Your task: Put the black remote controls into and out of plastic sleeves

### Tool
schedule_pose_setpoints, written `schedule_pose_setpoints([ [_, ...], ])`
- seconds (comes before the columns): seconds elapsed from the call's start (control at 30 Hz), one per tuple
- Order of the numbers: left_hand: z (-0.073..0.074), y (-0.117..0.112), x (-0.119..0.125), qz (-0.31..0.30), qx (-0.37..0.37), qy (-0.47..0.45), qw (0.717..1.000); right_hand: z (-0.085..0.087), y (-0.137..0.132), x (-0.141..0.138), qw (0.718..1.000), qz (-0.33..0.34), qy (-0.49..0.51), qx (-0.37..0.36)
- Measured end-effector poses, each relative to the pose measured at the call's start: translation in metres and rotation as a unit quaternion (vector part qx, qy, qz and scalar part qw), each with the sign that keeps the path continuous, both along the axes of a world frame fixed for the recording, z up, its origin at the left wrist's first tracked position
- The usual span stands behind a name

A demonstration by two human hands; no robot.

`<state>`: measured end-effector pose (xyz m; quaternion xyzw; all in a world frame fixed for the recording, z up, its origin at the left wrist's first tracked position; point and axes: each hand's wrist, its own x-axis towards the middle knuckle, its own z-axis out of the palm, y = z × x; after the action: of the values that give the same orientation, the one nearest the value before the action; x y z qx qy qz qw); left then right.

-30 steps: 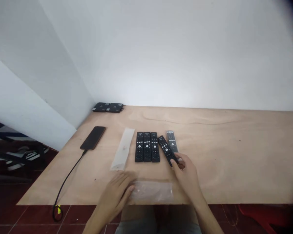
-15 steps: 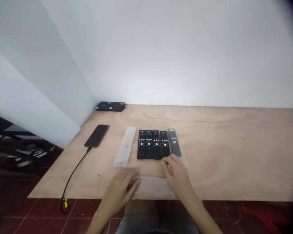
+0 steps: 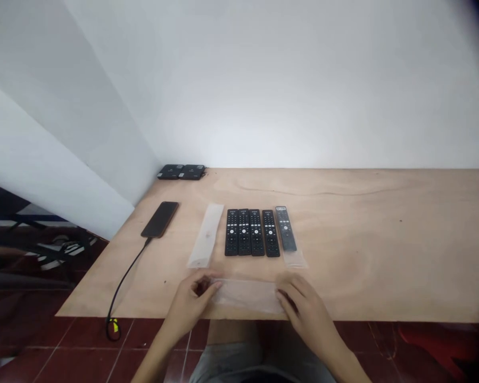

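Three plastic sleeves [image 3: 245, 296], one between both hands [image 3: 191, 298]; five remotes [image 3: 256, 234], one phone [image 3: 160, 219]

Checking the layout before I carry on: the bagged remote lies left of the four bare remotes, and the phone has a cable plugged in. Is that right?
Not quite: the head view shows the bagged remote lying right of the four bare remotes, not left. The phone does have a cable plugged in.

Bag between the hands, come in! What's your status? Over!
Left hand at bag's left end, right hand at its right; grips unclear. Bag lying along table's near edge. Remotes beyond, not on it.
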<state>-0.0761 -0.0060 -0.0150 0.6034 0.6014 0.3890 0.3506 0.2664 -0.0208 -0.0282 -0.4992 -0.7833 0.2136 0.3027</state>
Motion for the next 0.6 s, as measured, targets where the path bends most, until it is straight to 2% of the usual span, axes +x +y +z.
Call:
schedule_pose_setpoints([
  [0.1, -0.003, 0.005, 0.002, 0.084, -0.024, -0.087, 0.992, 0.001, 0.0, 0.012, 0.999, -0.025, 0.004, -0.028],
  [0.17, -0.001, 0.008, 0.005, 0.101, -0.03, -0.111, 0.988, 0.005, 0.003, 0.017, 0.998, -0.037, 0.011, -0.041],
  [0.27, 0.008, 0.012, 0.01, 0.056, -0.019, -0.102, 0.993, 0.02, 0.012, 0.016, 0.998, -0.033, 0.031, -0.042],
  [0.33, 0.015, 0.013, 0.012, 0.015, -0.013, -0.089, 0.996, 0.031, 0.018, 0.009, 0.997, -0.006, 0.047, -0.054],
  [0.4, 0.022, 0.013, 0.013, -0.014, -0.009, -0.08, 0.997, 0.039, 0.023, 0.0, 0.994, 0.035, 0.064, -0.085],
  [0.47, 0.027, 0.013, 0.015, -0.016, 0.005, -0.082, 0.997, 0.041, 0.025, -0.008, 0.984, 0.07, 0.086, -0.138],
  [0.53, 0.028, 0.011, 0.02, 0.023, 0.032, -0.105, 0.994, 0.038, 0.026, -0.017, 0.972, 0.069, 0.124, -0.187],
  [0.6, 0.026, 0.009, 0.031, 0.087, 0.053, -0.143, 0.984, 0.03, 0.027, -0.025, 0.959, 0.036, 0.182, -0.213],
])
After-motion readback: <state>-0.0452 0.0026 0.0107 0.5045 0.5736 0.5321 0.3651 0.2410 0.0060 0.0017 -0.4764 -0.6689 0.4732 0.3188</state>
